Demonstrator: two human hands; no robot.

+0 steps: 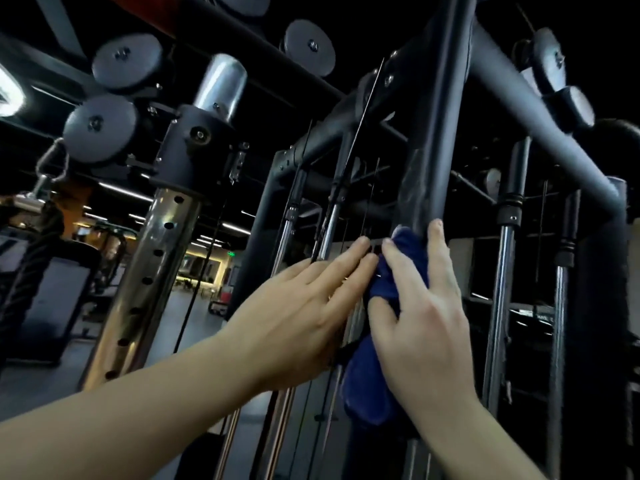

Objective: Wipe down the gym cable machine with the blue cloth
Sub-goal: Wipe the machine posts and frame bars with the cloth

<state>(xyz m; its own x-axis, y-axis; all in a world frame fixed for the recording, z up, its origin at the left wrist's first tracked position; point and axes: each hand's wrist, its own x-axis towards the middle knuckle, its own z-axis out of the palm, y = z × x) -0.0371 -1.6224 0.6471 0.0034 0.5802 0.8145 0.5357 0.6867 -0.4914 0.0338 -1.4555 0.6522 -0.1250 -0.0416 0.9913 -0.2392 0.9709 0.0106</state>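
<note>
Dim gym; right hand (422, 327) fingers (403, 268) clasp crumpled blue cloth (367, 386) round matte black post (440, 150); left hand (298, 317) fingers (346, 258) straight, empty.

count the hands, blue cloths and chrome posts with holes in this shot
hands: 2, the left hand and the right hand
blue cloth: 1
chrome post with holes: 1
total: 4
</note>
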